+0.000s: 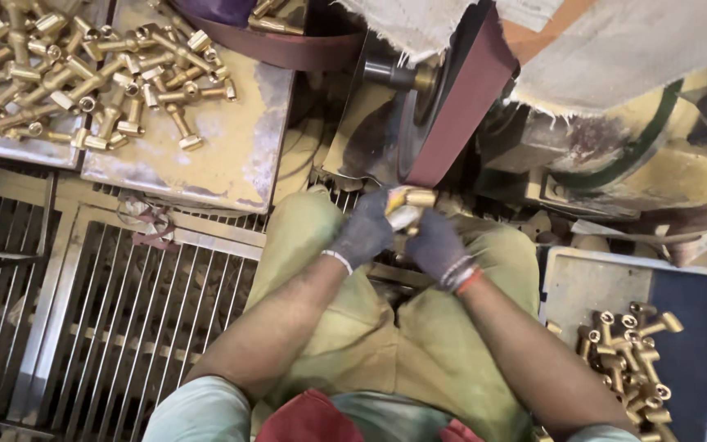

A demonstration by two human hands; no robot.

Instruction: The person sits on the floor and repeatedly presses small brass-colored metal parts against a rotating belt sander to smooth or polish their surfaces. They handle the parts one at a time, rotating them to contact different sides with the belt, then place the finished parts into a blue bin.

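Both my hands wear dark grey gloves and meet over my lap, just below a belt sander. My left hand [363, 233] and my right hand [437, 245] together grip a small brass fitting [409, 206], blurred by motion. The fitting sits close under the reddish-brown sanding belt [460, 102], which runs around a wheel; whether it touches the belt I cannot tell. My knees in olive trousers lie beneath my hands.
A metal tray [231, 155] at the upper left carries several brass fittings [92, 74]. A blue-grey tray [697, 327] at the lower right holds several more brass fittings [632, 352]. A metal grate [124, 311] covers the floor on the left. Cloth drapes over the machine [615, 49].
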